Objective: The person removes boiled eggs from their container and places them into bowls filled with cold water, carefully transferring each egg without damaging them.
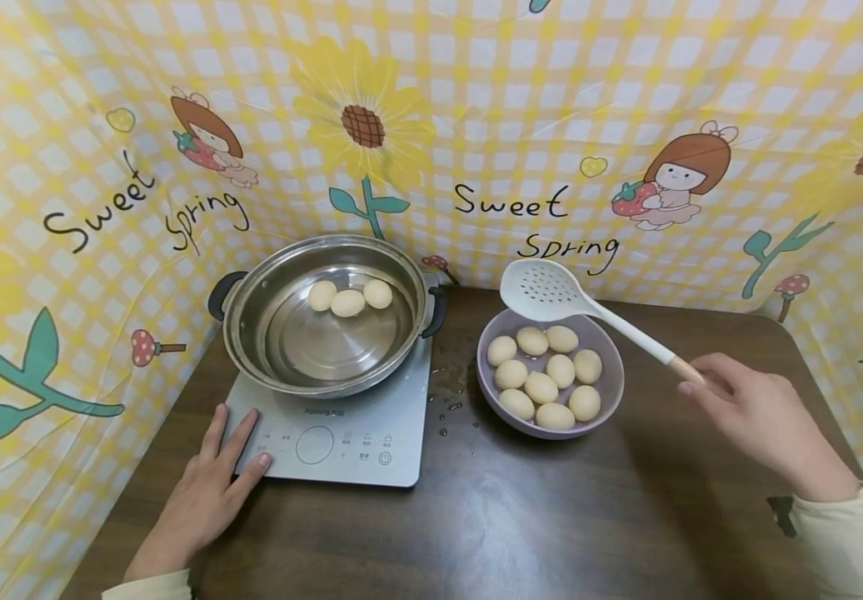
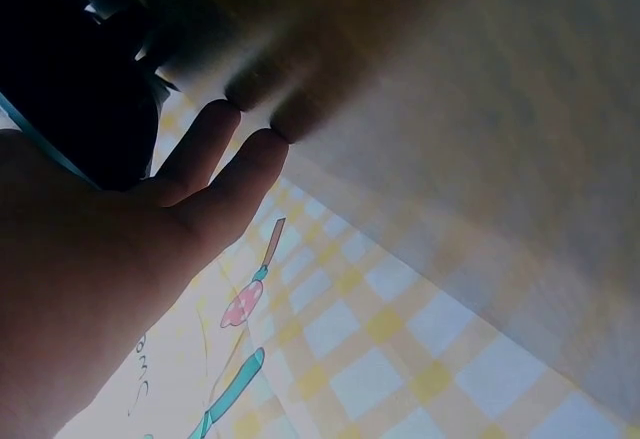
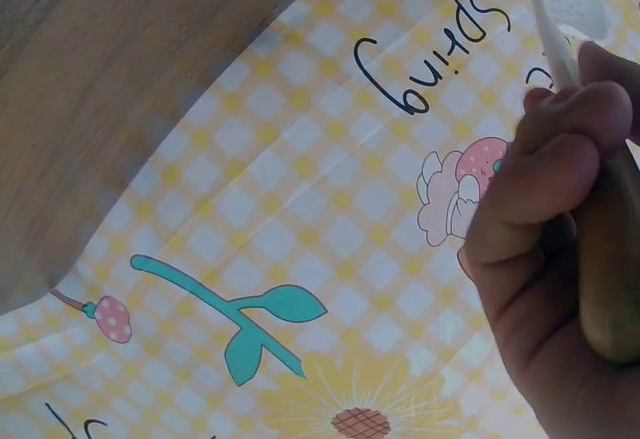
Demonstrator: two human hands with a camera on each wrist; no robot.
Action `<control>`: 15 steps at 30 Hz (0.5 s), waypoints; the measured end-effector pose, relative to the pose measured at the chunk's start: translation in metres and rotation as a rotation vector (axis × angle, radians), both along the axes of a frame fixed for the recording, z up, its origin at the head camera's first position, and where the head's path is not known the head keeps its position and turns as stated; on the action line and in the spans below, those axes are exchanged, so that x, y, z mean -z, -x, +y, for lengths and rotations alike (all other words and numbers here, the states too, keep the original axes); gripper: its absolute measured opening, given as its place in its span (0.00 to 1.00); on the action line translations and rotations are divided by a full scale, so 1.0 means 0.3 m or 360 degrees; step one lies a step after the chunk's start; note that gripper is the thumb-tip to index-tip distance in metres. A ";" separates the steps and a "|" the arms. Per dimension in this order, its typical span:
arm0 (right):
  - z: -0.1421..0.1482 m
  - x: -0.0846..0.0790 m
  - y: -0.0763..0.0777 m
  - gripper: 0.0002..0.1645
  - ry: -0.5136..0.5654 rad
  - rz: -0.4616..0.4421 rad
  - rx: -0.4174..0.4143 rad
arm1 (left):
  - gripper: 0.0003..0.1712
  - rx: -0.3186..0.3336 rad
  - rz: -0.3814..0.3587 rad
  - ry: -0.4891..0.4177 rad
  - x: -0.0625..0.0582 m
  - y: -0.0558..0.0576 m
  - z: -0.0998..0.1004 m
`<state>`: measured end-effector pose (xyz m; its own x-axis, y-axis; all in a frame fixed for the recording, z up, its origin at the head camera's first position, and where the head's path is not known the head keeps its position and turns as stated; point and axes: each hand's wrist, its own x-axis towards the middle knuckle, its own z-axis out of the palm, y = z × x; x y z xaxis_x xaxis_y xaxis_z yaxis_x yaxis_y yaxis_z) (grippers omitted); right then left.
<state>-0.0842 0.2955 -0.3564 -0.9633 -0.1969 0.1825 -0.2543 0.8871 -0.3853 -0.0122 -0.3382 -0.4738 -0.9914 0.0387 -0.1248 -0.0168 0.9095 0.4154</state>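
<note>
My right hand [image 1: 757, 417] grips the wooden handle [image 3: 612, 259] of a white slotted ladle [image 1: 544, 290]. The ladle's perforated head hangs over the back rim of a purple bowl [image 1: 486, 392] and carries nothing. Several pale eggs [image 1: 541, 387] lie in the bowl. On the left, a steel pot [image 1: 326, 350] with black side handles holds shallow water and three eggs [image 1: 347, 303] near its far side. The pot sits on a white induction cooker [image 1: 326, 467]. My left hand [image 1: 202, 500] rests with spread fingers on the cooker's front left corner.
Drops of water [image 1: 450, 407] dot the dark wooden table [image 1: 521, 517] between cooker and bowl. A yellow checked cloth [image 1: 461, 125] with printed flowers and figures stands behind the table and along both sides.
</note>
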 end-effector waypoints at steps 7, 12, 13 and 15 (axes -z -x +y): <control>-0.011 0.015 0.001 0.10 0.0105 0.0058 0.0000 | 0.41 -0.0003 0.0003 -0.0003 0.003 -0.001 -0.001; -0.040 0.017 0.013 0.08 0.0196 -0.0047 -0.0051 | 0.41 0.0000 0.0018 -0.0011 0.006 -0.002 -0.002; -0.049 0.016 0.017 0.07 0.0219 -0.0071 -0.0056 | 0.41 -0.0001 0.0020 -0.0009 0.006 -0.002 -0.002; -0.072 0.011 0.026 0.07 0.0269 -0.0110 -0.0063 | 0.41 -0.0002 0.0022 -0.0008 0.006 -0.002 -0.002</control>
